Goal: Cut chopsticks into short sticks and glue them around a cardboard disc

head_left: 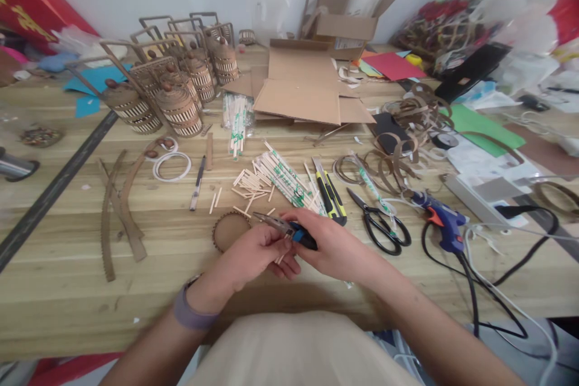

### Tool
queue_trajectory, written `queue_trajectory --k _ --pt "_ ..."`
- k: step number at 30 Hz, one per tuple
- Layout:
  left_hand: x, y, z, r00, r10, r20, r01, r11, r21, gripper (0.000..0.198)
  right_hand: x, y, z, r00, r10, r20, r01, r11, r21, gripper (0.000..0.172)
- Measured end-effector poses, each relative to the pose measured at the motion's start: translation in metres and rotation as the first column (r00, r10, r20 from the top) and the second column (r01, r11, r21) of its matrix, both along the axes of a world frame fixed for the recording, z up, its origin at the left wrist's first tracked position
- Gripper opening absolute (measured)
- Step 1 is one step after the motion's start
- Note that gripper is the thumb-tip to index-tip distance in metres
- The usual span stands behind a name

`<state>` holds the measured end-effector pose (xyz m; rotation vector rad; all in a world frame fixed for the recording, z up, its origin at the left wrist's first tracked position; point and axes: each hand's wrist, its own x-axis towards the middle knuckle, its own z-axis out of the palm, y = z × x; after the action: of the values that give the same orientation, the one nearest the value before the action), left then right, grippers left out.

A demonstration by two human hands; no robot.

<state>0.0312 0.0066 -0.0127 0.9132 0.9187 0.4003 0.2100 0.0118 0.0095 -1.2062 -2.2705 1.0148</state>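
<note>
My right hand (323, 240) is closed round the dark and blue handles of a pair of pliers (278, 223), whose jaws point up and to the left. Just beside it my left hand (262, 250) pinches thin wooden sticks (279, 259) under the pliers. Fingers hide much of the sticks. A round cardboard base (230, 230) with a notched rim lies on the table left of the pliers, partly behind my left hand. Beyond my hands are short cut sticks (251, 184) in a loose pile and paper-wrapped chopsticks (283, 175).
Yellow-black utility knives (330, 193), black scissors (382, 220) and a blue glue gun (441, 220) with trailing cables are on the right. Cardboard strips (122, 211) and a white cord coil (172, 160) lie left. Lantern-like cardboard models (178, 108) stand behind, near flattened cardboard (298, 87).
</note>
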Motion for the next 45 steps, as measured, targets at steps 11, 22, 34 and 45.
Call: queue_trajectory --k 11,22,34,45 --pt "0.009 0.001 0.003 0.933 0.357 0.05 -0.354 0.933 -0.063 0.013 -0.017 -0.018 -0.012 0.987 -0.162 0.006 0.155 0.957 0.246 0.046" --pt "0.013 -0.005 -0.002 0.92 0.385 0.07 -0.389 0.92 0.046 0.019 -0.015 -0.019 -0.016 0.986 -0.155 -0.054 0.163 0.964 0.211 0.051" --pt "0.0 -0.011 0.006 0.979 0.204 -0.006 -0.204 0.979 0.0 0.042 0.046 -0.022 0.013 0.989 -0.098 0.107 0.143 0.792 -0.594 0.016" --pt "0.008 -0.015 0.008 0.994 0.103 0.041 -0.1 0.993 -0.066 0.04 0.022 -0.011 0.011 0.994 -0.071 -0.085 -0.011 0.702 -0.712 0.011"
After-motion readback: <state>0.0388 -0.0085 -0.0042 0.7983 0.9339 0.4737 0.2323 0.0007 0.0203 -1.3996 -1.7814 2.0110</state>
